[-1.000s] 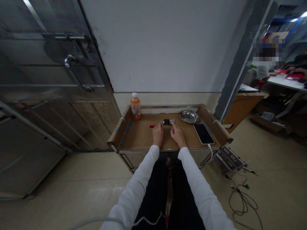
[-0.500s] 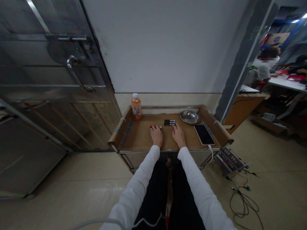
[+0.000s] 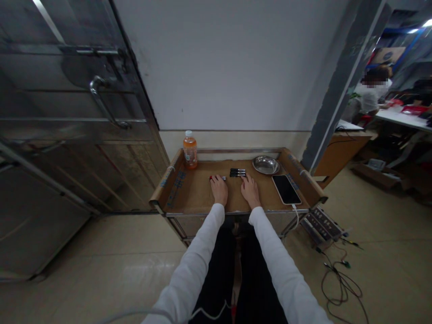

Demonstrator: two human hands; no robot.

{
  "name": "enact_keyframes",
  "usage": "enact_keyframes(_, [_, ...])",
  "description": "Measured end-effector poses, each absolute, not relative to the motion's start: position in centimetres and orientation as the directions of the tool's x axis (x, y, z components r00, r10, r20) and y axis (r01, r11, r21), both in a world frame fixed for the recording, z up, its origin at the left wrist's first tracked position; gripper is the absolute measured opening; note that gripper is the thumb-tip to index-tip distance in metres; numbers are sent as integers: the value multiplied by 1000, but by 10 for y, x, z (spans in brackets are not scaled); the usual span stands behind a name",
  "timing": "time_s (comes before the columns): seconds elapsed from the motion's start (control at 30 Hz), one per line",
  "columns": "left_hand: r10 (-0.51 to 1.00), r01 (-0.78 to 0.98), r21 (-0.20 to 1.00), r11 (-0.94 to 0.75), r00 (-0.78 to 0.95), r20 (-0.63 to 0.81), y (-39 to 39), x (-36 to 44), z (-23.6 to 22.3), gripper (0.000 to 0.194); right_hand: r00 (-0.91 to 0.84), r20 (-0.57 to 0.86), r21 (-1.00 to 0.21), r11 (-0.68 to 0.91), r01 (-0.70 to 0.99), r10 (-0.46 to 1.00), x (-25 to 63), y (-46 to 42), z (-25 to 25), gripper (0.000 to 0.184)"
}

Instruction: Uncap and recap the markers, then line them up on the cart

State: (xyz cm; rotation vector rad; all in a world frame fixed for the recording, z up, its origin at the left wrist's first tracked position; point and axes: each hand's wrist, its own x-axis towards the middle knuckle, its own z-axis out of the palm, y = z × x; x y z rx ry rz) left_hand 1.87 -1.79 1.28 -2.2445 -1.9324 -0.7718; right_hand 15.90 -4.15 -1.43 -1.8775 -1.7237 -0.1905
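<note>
A slim red pen (image 3: 211, 178) with a pale right end lay on the cardboard-lined surface (image 3: 199, 195), partly covered by the left hand (image 3: 220, 192) (its grip could not be made out). Glossy black pens (image 3: 237, 172), pale-marked rightward, lay side by side at the loosely spread right hand's fingertips (image 3: 243, 177).

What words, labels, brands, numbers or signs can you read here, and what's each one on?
None can be read for certain.
Cardboard lining: blue characters, too blurred.
Bottle: label markings, too small.
Black pens: any print is too small.
Equipment box on the floor: pale markings, too blurred.
Carton in the background: a dark mark, too blurred.
Phone: dark screen, no text visible.
</note>
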Motion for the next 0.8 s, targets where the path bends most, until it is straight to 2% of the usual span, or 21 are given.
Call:
enact_keyframes(0.07, [896,949,243,-200,77,438,-17,22,11,27,162,467,-316,-7,949,869,158,-42,-13,41])
enact_keyframes(0.17, [861,904,209,-373,253,442,-14,29,9,27,164,463,-315,-12,949,871,158,-41,-13,42])
enact_keyframes(0.27, [834,860,203,-468,353,424,-7,38,7,27,162,465,-311,-11,950,870,158,-40,-14,43])
enact_keyframes(0.5, [826,832,232,-504,386,410,-2,42,7,21,173,500,-282,-30,959,849,156,-39,-12,34])
enact_keyframes(0.63, [827,832,233,-503,385,410,-3,40,8,21,175,482,-256,-53,965,858,155,-41,-6,24])
enact_keyframes(0.8, [847,842,253,-477,362,390,-4,39,9,20,182,459,-254,-68,965,870,154,-44,-2,22])
